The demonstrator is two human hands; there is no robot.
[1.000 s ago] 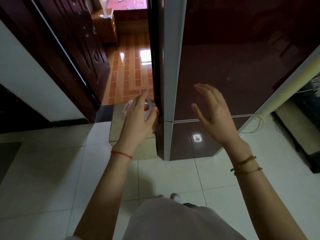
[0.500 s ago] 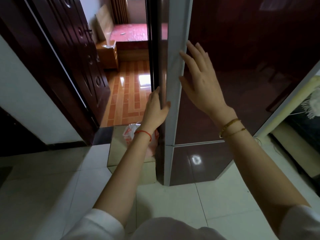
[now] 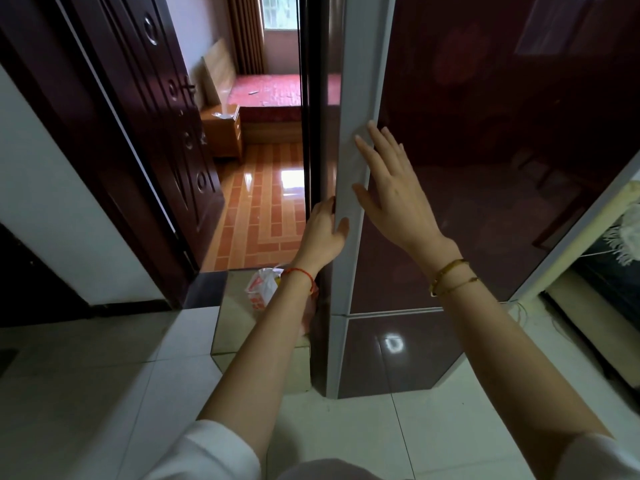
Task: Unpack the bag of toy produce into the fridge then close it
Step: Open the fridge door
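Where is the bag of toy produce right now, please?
In the head view, the white plastic bag sits on a low tiled step left of the fridge, just beyond the left forearm, below the left hand.

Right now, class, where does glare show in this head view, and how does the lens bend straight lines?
Head view: bright window glare on the orange floor tiles and a lamp reflection on the lower fridge door; the glossy upper fridge door mirrors the room dimly; wide-angle distortion splays the wooden door outward.
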